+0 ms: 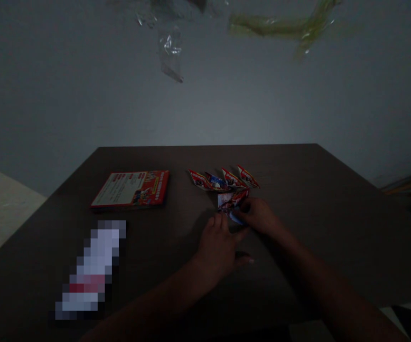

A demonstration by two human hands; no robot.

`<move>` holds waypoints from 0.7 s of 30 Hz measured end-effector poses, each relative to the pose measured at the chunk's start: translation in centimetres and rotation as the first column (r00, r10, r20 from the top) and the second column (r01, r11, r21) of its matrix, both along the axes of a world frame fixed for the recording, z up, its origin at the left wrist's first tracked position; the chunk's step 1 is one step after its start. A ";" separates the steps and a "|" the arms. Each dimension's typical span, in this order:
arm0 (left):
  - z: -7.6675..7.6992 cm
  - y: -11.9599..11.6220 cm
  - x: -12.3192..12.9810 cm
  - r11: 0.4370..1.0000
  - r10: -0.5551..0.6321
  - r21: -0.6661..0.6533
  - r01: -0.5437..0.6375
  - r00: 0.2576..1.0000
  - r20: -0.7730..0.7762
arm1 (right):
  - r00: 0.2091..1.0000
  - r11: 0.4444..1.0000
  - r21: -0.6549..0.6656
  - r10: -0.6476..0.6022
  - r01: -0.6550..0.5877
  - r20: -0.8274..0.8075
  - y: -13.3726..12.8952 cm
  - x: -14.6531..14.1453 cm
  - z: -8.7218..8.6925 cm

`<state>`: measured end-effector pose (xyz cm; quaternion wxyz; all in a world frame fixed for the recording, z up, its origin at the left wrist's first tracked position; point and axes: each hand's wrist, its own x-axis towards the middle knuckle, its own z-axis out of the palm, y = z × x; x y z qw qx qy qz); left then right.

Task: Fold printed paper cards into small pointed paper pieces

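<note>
My left hand (218,244) rests low over the table, its thumb and fingers spread and its fingertips at the near edge of a small printed card (227,202). Just to the right, my right hand (262,216) has its fingers pinched on the bluish lower part of this small printed card or one overlapping it; the fingers hide where the pieces meet. Behind both hands several small folded cards stand in a row, among them a red and white one (199,180), a blue one (217,181) and another red one (248,176).
A flat red and white printed booklet or box (130,190) lies at the left of the dark table (315,190). Nearer me is a blurred-out bright, long object (93,266). The wall (262,95) behind has yellowish tape (269,26) and clear plastic (170,50) stuck on it.
</note>
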<state>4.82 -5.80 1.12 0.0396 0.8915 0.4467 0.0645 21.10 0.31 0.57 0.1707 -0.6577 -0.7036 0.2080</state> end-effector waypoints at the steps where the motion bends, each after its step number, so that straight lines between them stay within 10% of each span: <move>1: 0.0 0.0 0.0 1.000 0.002 -0.005 -0.002 1.000 -0.005 | 1.000 1.000 0.006 -0.007 0.007 -0.003 0.0 0.0 0.0; 21: 0.7 1.3 -1.7 1.000 -0.022 0.003 0.022 1.000 0.012 | 0.996 0.986 -0.155 0.075 -0.066 0.049 0.5 1.4 0.3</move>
